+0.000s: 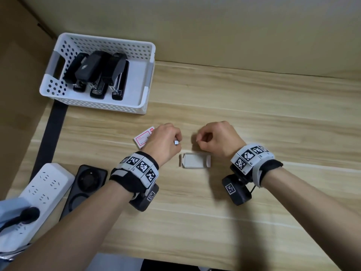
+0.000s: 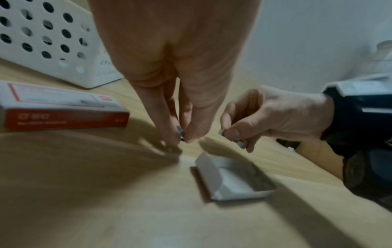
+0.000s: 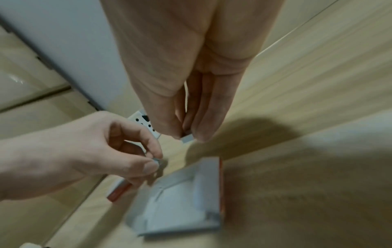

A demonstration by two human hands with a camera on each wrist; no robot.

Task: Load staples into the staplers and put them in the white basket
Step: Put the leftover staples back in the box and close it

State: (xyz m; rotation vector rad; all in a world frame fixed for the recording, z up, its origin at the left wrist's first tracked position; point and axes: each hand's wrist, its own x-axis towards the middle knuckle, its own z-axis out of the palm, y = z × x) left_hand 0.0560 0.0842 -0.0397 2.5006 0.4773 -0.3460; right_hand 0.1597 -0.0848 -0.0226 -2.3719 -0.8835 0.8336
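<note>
Three black staplers (image 1: 97,75) lie in the white basket (image 1: 148,55) at the back left. My left hand (image 1: 174,139) pinches a short piece of staple strip (image 1: 176,142) between thumb and fingers, seen up close in the left wrist view as staples (image 2: 180,132). My right hand (image 1: 197,139) pinches another small staple piece (image 3: 187,138) just above the table. Both hands hover a little apart above the open grey staple tray (image 1: 195,160), which lies flat between my wrists. The red-and-white staple box sleeve (image 1: 143,136) lies partly hidden under my left hand.
A white power strip (image 1: 45,188) with a black plug and a black rounded device (image 1: 86,184) lie at the near left. A cardboard wall (image 1: 214,32) stands behind the wooden table (image 1: 273,114). The table's near edge runs along the bottom.
</note>
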